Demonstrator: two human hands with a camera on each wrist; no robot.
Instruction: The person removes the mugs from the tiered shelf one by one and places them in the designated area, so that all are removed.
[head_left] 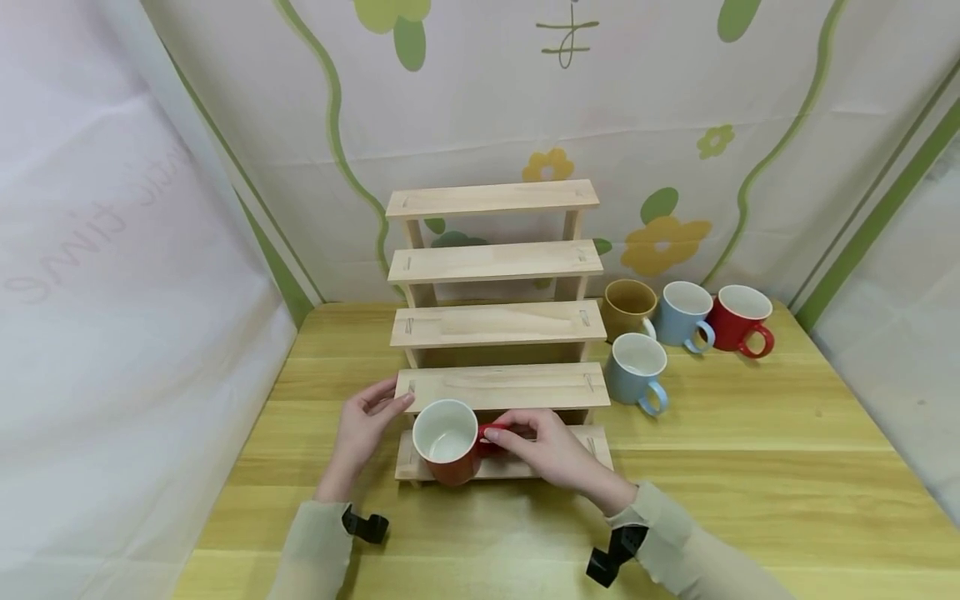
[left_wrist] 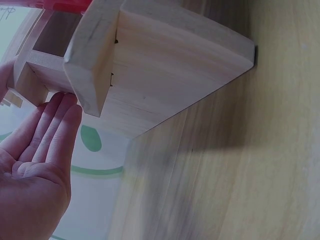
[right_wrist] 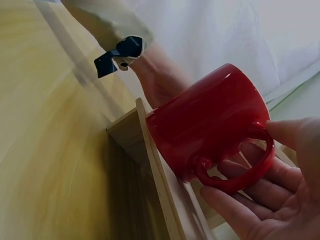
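My right hand [head_left: 557, 450] pinches the handle of a red mug [right_wrist: 215, 120] with a white inside. The mug is at the left part of the lowest board [head_left: 517, 468] of a stepped wooden rack [head_left: 498, 325], its opening facing up and its handle to the right. In the right wrist view, its base is right at the board's front edge. At the left end of the second board from the bottom, my left hand [head_left: 365, 425] holds the rack, thumb over the top and fingers [left_wrist: 62, 132] reaching along the underside.
Right of the rack stand a mustard mug [head_left: 624, 310], two light blue mugs [head_left: 677, 312] and another red mug [head_left: 726, 321], all on the wooden table [head_left: 750, 467]. A printed white curtain [head_left: 480, 100] hangs close behind the rack, with white fabric on both sides.
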